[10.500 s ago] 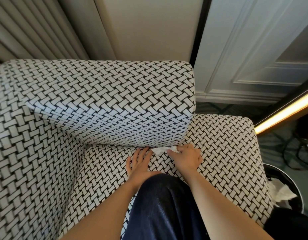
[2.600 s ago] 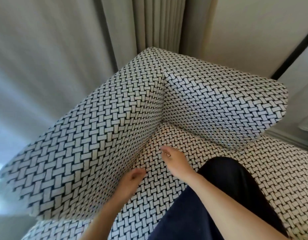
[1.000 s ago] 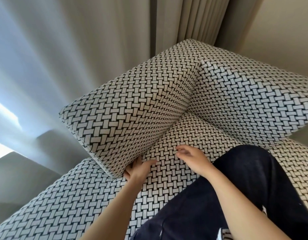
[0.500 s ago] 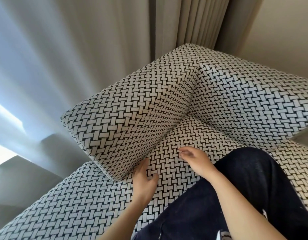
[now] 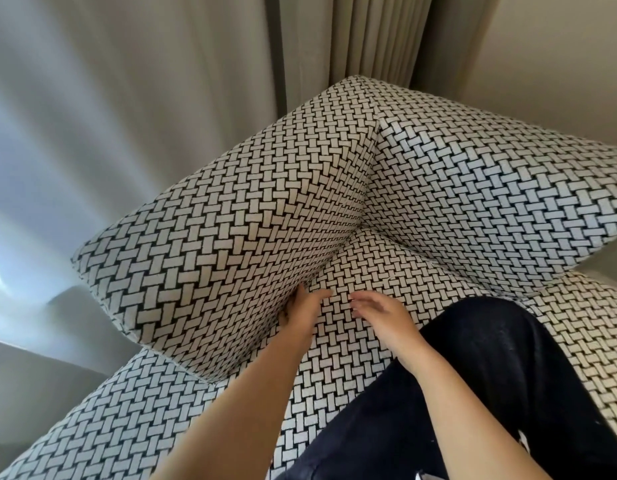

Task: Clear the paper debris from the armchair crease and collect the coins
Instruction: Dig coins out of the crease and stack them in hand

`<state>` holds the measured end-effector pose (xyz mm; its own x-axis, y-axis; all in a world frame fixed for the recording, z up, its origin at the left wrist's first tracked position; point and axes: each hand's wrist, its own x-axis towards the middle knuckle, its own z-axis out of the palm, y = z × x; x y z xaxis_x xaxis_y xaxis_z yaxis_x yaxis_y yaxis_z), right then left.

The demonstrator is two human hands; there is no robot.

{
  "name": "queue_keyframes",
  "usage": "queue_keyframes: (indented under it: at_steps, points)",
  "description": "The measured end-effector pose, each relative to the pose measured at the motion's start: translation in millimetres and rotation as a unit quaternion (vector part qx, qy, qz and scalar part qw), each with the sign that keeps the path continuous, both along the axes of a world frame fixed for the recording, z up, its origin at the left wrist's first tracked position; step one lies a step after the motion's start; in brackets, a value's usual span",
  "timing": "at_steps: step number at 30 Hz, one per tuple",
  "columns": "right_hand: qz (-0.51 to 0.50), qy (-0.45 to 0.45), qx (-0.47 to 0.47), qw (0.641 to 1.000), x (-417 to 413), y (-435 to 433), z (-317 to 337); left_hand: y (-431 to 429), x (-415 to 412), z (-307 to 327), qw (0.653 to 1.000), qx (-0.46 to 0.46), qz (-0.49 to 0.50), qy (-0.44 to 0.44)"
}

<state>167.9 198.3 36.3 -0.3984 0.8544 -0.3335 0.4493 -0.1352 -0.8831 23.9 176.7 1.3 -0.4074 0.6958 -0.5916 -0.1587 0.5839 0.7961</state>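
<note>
- The left hand (image 5: 300,310) is wedged into the armchair crease (image 5: 329,263), where the armrest (image 5: 231,237) meets the seat cushion (image 5: 352,351).
- Its thumb lies out on the seat fabric and points up along the crease. One finger presses against the armrest's inner face, and the others dip into the gap.
- The tips of those fingers are hidden by the fabric, so I cannot tell whether they pinch anything or merely probe.
- The right hand (image 5: 383,315) rests on the seat cushion just beside the left, palm down. Its fingers are loosely bent and a little apart, their tips are on the weave, and they hold nothing.
- The crease runs from the left hand up to the inner corner, where the armrest, seat cushion and back cushion (image 5: 490,202) come together. Its inside is shut from view.
- The whole armchair is covered in a black-and-white basket-weave fabric.
- Both forearms are bare and come in from the bottom edge, the left one crossing the front end of the armrest.
- A leg in dark navy trousers (image 5: 490,375) lies on the seat cushion under the right forearm. A small white patch on the trousers at the bottom edge may be a label, but it is too cut off to read.
- A grey curtain (image 5: 127,98) hangs behind the armrest, with tighter pleats at the top centre. A plain cream wall (image 5: 560,46) stands behind the back cushion.
</note>
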Motion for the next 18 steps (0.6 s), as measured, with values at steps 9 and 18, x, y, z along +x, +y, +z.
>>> queue_keyframes:
  at_steps: [9, 18]
  points:
    - [-0.032, 0.018, -0.044, 0.998, -3.0, 10.6, -8.9, 27.8, -0.3, -13.8, 0.987, -0.114, -0.029, 0.112]
    - [-0.039, 0.023, -0.056, 0.997, -3.1, 13.8, -11.3, 28.8, 7.4, -16.5, 0.958, -0.182, -0.054, 0.216]
